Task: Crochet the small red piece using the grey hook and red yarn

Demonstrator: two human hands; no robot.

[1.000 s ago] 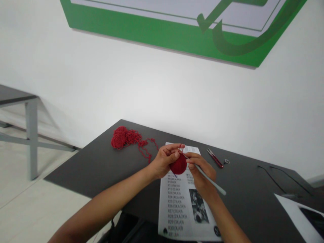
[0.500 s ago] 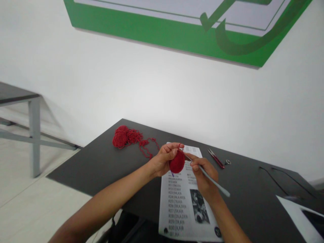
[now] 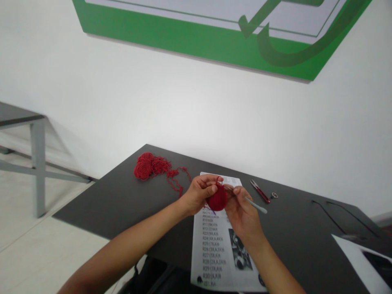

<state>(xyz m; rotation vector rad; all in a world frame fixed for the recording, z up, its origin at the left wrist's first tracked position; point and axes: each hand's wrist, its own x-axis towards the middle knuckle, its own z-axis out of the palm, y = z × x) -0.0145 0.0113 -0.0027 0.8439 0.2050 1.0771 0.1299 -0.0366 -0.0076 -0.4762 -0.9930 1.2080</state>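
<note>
My left hand [image 3: 199, 193] pinches a small round piece of red crochet [image 3: 217, 198], with a strand of yarn looped up over the forefinger. In my right hand [image 3: 244, 210] is a crochet hook [image 3: 256, 205] with a pale grey handle; its tip meets the top edge of the crochet piece, where fingers partly hide it. Beneath the piece a small purple bit [image 3: 213, 212] pokes out. From the left hand the yarn trails back to a loose red yarn ball [image 3: 143, 166] on the dark table [image 3: 101, 204].
Under my hands lies a printed pattern sheet [image 3: 211, 253]. Thread snips [image 3: 260, 191] with a small ring [image 3: 275, 195] rest to the right. Farther right are eyeglasses [image 3: 330, 217] and a white-edged flat object [image 3: 352, 253]. A wall stands behind the table.
My right hand has turned and moved in closer to the crochet piece, and the hook's handle now lies flatter. The crochet piece has tilted slightly. The whole view has shifted a little.
</note>
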